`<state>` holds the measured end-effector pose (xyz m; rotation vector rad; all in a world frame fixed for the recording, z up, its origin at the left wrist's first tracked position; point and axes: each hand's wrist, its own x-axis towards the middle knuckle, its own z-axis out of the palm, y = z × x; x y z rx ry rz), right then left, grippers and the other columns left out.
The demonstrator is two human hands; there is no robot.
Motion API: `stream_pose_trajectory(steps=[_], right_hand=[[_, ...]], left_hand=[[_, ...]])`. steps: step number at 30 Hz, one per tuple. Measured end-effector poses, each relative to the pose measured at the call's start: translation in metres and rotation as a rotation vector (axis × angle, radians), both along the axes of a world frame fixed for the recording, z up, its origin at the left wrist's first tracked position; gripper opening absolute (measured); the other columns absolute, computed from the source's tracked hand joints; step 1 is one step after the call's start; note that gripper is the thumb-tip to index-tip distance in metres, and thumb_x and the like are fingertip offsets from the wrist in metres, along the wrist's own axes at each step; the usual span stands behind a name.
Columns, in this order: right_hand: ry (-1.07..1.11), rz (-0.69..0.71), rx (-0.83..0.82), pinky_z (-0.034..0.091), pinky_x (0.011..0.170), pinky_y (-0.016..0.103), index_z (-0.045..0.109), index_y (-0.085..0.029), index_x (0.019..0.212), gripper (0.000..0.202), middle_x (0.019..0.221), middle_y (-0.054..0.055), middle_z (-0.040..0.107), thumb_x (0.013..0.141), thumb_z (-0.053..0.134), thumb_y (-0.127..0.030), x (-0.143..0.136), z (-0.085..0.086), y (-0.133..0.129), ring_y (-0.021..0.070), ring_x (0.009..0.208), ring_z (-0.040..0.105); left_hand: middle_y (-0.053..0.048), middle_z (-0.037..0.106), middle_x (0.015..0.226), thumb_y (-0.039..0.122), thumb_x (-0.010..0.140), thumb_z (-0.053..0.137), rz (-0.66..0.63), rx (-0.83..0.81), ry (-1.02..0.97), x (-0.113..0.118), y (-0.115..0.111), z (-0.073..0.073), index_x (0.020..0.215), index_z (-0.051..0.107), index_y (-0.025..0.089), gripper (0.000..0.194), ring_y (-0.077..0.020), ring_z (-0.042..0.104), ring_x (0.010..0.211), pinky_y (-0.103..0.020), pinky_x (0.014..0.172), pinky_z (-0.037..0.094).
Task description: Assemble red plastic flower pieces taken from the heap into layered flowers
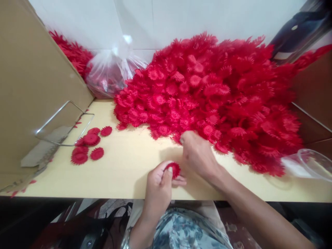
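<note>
Looks across a pale yellow tabletop to a white tiled wall with thin seams, under pale, diffuse light. Is hemmed in by a tan cardboard panel at left and a brown panel at right, above a dark reddish floor.

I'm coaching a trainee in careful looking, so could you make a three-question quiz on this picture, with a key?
1. What does the left hand hold? (a) a clear cup; (b) a red disc; (c) a metal wire loop.
2. Fill in, near or far: the right hand is at the ____ edge of the big red pile.
3. True or false: in the picture, the plastic bag is to the right of that pile.

Key:
1. b, the red disc with its toothed rim.
2. near.
3. False; the plastic bag is to the left.
</note>
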<state>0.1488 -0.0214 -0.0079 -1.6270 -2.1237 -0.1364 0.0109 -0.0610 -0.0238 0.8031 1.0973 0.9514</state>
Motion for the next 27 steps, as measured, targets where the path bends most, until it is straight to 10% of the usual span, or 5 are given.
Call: stream_pose_trajectory(steps=[7, 14, 20, 27], right_hand=[[-0.024, -0.052, 0.163, 0.043, 0.076, 0.034, 0.062, -0.016, 0.106, 0.025, 0.099, 0.011, 0.066, 0.087, 0.045, -0.014, 0.046, 0.019, 0.016, 0.0231, 0.089, 0.057], [-0.26, -0.477, 0.367, 0.044, 0.076, 0.035, 0.066, -0.017, 0.099, 0.019, 0.09, 0.01, 0.071, 0.085, 0.054, -0.023, 0.148, 0.042, -0.075, 0.0233, 0.082, 0.062], [-0.505, -0.626, 0.085, 0.041, 0.07, 0.038, 0.061, -0.024, 0.103, 0.029, 0.096, 0.012, 0.071, 0.082, 0.057, -0.043, 0.203, 0.034, -0.134, 0.0284, 0.085, 0.064], [-0.502, -0.543, -0.049, 0.037, 0.072, 0.037, 0.06, -0.021, 0.086, 0.014, 0.088, 0.01, 0.072, 0.087, 0.054, -0.033, 0.198, 0.02, -0.126, 0.0263, 0.082, 0.063]], left_hand=[[-0.005, 0.069, 0.078, 0.026, 0.077, 0.058, 0.109, 0.044, 0.036, -0.013, 0.016, 0.013, 0.096, 0.06, 0.013, 0.023, -0.0161, 0.066, 0.063, -0.029, 0.065, 0.053], [-0.005, 0.071, 0.076, 0.026, 0.071, 0.065, 0.167, 0.053, 0.073, -0.015, 0.015, 0.015, 0.093, 0.063, 0.013, 0.025, -0.0151, 0.065, 0.059, -0.024, 0.057, 0.051], [-0.005, 0.072, 0.073, 0.031, 0.065, 0.071, 0.101, 0.024, 0.061, -0.018, 0.017, 0.013, 0.086, 0.066, 0.015, 0.027, -0.0185, 0.066, 0.06, -0.027, 0.057, 0.054], [-0.005, 0.071, 0.07, 0.03, 0.061, 0.073, 0.11, 0.009, 0.081, -0.013, 0.014, 0.016, 0.081, 0.066, 0.016, 0.025, -0.0178, 0.064, 0.057, -0.026, 0.054, 0.053]])
